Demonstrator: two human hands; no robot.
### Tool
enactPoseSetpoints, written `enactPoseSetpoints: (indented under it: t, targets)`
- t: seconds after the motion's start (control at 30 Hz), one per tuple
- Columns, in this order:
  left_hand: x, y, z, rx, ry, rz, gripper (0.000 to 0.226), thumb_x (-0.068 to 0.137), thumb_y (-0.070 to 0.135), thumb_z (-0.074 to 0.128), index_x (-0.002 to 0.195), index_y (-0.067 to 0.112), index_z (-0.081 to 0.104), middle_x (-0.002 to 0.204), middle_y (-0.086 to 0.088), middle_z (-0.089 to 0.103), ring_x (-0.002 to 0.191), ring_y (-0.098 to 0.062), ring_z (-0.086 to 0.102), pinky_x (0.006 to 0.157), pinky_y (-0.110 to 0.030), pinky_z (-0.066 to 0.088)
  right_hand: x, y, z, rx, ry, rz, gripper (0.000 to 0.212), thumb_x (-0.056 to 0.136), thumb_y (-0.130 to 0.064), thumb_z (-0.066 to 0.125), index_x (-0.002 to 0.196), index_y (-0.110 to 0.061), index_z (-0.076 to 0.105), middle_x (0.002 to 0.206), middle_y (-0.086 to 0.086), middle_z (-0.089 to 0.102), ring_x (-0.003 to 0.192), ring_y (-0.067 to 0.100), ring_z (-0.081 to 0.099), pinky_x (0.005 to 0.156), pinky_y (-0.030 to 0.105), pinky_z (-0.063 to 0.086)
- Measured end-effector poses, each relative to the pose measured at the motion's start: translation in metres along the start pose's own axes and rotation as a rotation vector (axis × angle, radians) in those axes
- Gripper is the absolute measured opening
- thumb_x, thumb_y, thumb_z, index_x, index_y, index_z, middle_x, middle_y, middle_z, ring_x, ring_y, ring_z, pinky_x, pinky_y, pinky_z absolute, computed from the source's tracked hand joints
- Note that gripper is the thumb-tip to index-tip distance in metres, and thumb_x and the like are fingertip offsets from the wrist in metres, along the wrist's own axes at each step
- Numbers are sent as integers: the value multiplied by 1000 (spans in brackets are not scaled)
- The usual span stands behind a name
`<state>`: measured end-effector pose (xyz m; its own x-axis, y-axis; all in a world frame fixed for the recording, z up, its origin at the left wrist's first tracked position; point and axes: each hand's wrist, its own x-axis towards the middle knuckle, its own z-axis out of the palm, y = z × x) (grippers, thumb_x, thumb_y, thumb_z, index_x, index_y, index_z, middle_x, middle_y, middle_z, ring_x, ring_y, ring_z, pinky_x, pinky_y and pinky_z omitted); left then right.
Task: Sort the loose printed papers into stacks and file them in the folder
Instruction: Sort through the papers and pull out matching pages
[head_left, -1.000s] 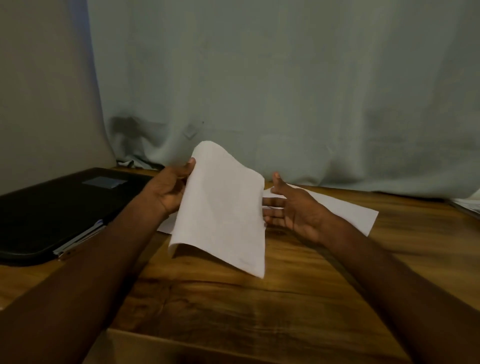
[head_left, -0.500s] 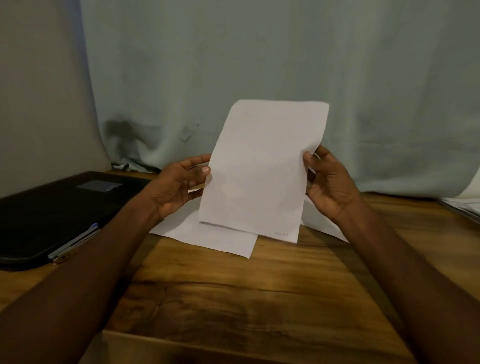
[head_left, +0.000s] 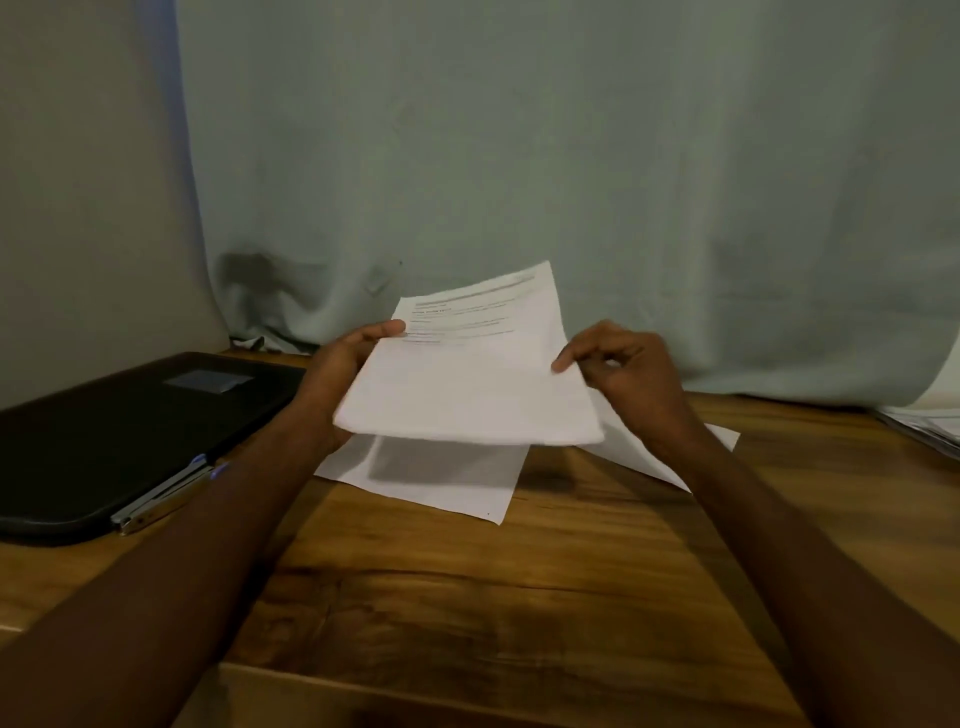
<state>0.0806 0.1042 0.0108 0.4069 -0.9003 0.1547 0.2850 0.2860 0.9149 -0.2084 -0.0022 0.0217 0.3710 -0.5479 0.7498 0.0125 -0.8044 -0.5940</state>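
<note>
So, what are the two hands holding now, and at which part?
Both hold one white printed paper sheet above the wooden table: the left hand grips its left edge, the right hand pinches its right edge.

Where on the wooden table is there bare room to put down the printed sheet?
Bare wood lies in front of the white sheets lying flat, between the two forearms. The left is taken by the black folder; a paper pile sits at the far right edge.
</note>
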Motion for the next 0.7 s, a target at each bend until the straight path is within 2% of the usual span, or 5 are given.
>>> enactPoseSetpoints:
  t: [0.1, 0.2, 0.33, 0.47, 0.7]
  targets:
    - [1, -4, 0, -60, 11, -3, 30, 97, 21, 61, 122, 8, 70, 119, -16, 74, 100, -31, 74, 84, -38, 61, -9, 18, 5, -90, -131, 113, 33, 94, 10, 60, 94, -14, 82, 106, -4, 77, 98, 7, 71, 88, 21, 57]
    - [8, -13, -6, 78, 101, 80, 38, 94, 8, 65, 129, 25, 64, 117, -11, 75, 103, -31, 73, 86, -47, 61, -14, 28, 12, -150, -198, 221, 38, 99, 4, 55, 95, -23, 82, 106, -8, 78, 94, 7, 72, 79, 19, 55]
    - [9, -19, -7, 163, 91, 75, 57, 91, -6, 65, 139, 23, 57, 121, -9, 74, 106, -32, 73, 90, -51, 60, -13, 20, 17, 142, -79, 456, 20, 100, -15, 65, 119, -20, 67, 108, 0, 75, 86, 20, 77, 64, 26, 59]
    - [4, -22, 3, 185, -76, 45, 42, 95, -4, 62, 135, 11, 59, 123, -10, 74, 112, -32, 72, 91, -45, 61, -9, 24, 15, 239, 62, 599, 42, 90, -25, 78, 127, -26, 57, 113, 1, 73, 96, 24, 75, 81, 43, 64]
    - [-4, -25, 16, 238, -164, 53, 35, 95, 15, 67, 129, 11, 68, 122, -8, 74, 111, -30, 72, 94, -43, 59, -12, 23, 12, 302, 89, 552, 22, 92, -16, 74, 114, -20, 72, 105, -10, 77, 88, 14, 76, 73, 28, 63]
